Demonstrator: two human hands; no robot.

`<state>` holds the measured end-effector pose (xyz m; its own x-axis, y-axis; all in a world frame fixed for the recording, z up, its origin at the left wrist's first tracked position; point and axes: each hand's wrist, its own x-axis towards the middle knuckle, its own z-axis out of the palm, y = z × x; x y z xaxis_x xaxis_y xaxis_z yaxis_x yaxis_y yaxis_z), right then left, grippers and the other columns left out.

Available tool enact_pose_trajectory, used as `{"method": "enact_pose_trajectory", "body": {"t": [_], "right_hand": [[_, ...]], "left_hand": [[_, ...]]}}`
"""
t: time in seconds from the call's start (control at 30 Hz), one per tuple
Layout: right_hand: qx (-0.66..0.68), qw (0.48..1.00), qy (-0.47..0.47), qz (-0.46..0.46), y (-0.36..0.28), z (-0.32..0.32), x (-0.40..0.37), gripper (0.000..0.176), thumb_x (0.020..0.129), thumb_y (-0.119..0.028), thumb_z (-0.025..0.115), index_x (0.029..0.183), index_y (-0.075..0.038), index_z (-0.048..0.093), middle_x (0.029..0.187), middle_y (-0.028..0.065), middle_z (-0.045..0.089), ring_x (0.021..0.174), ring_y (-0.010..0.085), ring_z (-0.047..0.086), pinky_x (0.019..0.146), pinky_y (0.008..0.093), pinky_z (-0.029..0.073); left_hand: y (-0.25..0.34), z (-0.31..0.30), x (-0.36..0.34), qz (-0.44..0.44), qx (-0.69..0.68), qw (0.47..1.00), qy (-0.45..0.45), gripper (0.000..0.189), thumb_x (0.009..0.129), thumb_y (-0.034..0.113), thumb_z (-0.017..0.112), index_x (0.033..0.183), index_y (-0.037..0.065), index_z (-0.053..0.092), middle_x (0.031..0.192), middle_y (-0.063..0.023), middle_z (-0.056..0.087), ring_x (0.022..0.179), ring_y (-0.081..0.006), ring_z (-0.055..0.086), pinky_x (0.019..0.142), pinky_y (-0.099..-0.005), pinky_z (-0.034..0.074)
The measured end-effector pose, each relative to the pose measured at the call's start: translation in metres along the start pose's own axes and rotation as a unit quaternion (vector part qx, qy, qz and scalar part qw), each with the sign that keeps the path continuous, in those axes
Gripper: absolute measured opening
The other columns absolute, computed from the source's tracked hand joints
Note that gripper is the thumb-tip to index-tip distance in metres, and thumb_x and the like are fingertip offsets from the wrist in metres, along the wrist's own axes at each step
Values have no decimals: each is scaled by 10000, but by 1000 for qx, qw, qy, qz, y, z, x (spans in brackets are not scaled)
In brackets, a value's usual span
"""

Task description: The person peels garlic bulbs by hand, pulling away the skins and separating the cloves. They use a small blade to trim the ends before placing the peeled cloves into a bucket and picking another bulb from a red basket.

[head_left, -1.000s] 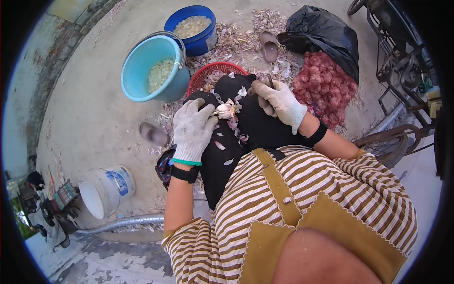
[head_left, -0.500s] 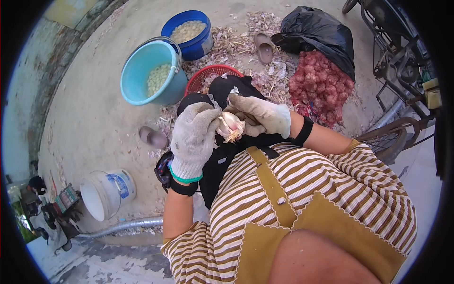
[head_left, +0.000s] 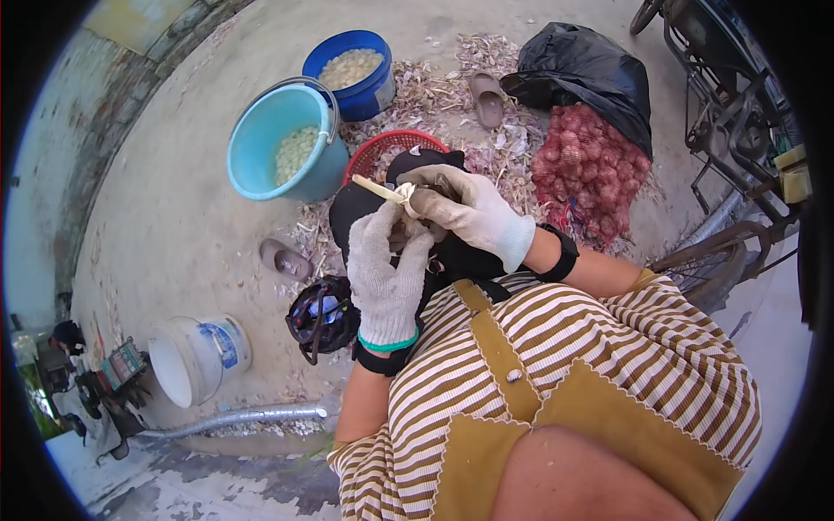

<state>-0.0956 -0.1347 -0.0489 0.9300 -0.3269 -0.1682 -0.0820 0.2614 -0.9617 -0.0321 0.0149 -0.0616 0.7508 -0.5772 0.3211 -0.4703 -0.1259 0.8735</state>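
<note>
Both hands wear knitted work gloves and meet over the dark-trousered lap. My left hand [head_left: 385,273], with a green glove cuff, is closed around the lower side of a garlic bulb [head_left: 406,195], most of which is hidden by the fingers. The bulb's pale stem [head_left: 375,187] sticks out towards the upper left. From the right, my right hand [head_left: 469,213], its glove stained at the fingers, grips the same bulb near the base of the stem. Just beyond the knees is a red plastic basket [head_left: 395,139], partly covered by the legs.
A light-blue bucket [head_left: 248,165] and a dark-blue bucket [head_left: 369,100] hold peeled cloves. Garlic skins [head_left: 499,165] litter the floor. A red mesh sack of garlic [head_left: 591,169] lies under a black plastic bag [head_left: 582,65]. A white bucket [head_left: 178,365], slippers [head_left: 488,100] and a bicycle [head_left: 730,252] stand around.
The garlic bulb has been turned, so its stem now points up and left instead of its root end facing me. My left hand has moved right and lower, the right hand further over the bulb.
</note>
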Motion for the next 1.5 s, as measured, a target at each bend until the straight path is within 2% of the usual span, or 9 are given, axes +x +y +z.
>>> {"method": "enact_pose_trajectory", "body": {"t": [0.13, 0.37, 0.43, 0.7, 1.0, 1.1, 1.13, 1.2, 1.5], "right_hand": [[61, 994, -35, 84, 4, -5, 3, 351, 956, -274, 576, 1176, -1, 560, 828, 49, 623, 576, 75, 561, 495, 203, 449], [94, 981, -104, 134, 0, -13, 3, 281, 967, -314, 561, 1090, -63, 593, 724, 8, 606, 476, 55, 519, 377, 175, 331], [111, 978, -116, 135, 0, -14, 4, 277, 969, -331, 553, 1076, -79, 598, 714, 3, 604, 467, 52, 515, 368, 171, 313], [179, 976, -84, 95, 13, -2, 3, 273, 961, -320, 579, 1041, -59, 564, 793, 22, 624, 509, 96, 570, 410, 197, 405], [-32, 992, -102, 72, 6, -9, -1, 375, 888, -236, 694, 1160, -5, 576, 880, 32, 650, 667, 61, 594, 544, 197, 463], [-122, 988, -90, 19, 2, -8, -4, 394, 851, -254, 733, 1136, -18, 599, 870, 45, 654, 682, 81, 602, 562, 234, 477], [-123, 988, -91, 20, 8, -9, -2, 394, 851, -254, 733, 1136, -18, 599, 870, 45, 654, 682, 81, 602, 562, 234, 477], [-280, 930, -82, -222, 21, -10, 2, 479, 831, -359, 729, 1099, 9, 579, 811, 99, 637, 597, 124, 612, 557, 270, 512], [-365, 902, -76, -220, 16, -2, -3, 416, 753, -255, 801, 1046, -22, 619, 825, 135, 647, 702, 240, 655, 640, 312, 511]], "left_hand": [[-15, 1, -1, -95, -162, 982, 3, 341, 811, -28, 671, 1133, 11, 567, 1017, -85, 582, 870, -159, 624, 775, -285, 514], [-10, 0, 0, -36, -134, 990, -24, 343, 824, -29, 650, 1151, 5, 550, 1029, -75, 577, 877, -151, 611, 783, -278, 508], [1, -2, 0, -117, -228, 966, -34, 368, 813, -1, 683, 1156, 9, 549, 1042, -81, 572, 900, -155, 598, 787, -280, 507], [-7, 4, -6, -23, -45, 999, 18, 468, 744, 44, 773, 1159, 12, 558, 1121, -118, 510, 951, -185, 592, 814, -294, 513], [-11, -4, -5, -166, -214, 959, -81, 313, 946, 91, 514, 1250, 13, 514, 1076, -51, 589, 917, -86, 590, 716, -225, 505], [7, -3, -2, -238, -282, 928, -54, 300, 900, 21, 548, 1197, -18, 550, 1031, -73, 607, 855, -141, 614, 786, -275, 503], [4, -2, -3, -239, -282, 928, -53, 300, 900, 21, 548, 1197, -18, 550, 1031, -73, 607, 855, -141, 614, 786, -275, 503], [-4, 1, -5, -145, -192, 970, -30, 281, 934, 69, 514, 1199, -17, 549, 970, -71, 630, 805, -139, 625, 773, -274, 510], [-6, 3, -9, -60, -82, 994, 37, 238, 977, 133, 449, 1081, -17, 603, 874, -79, 632, 781, -114, 585, 701, -267, 474]]}}
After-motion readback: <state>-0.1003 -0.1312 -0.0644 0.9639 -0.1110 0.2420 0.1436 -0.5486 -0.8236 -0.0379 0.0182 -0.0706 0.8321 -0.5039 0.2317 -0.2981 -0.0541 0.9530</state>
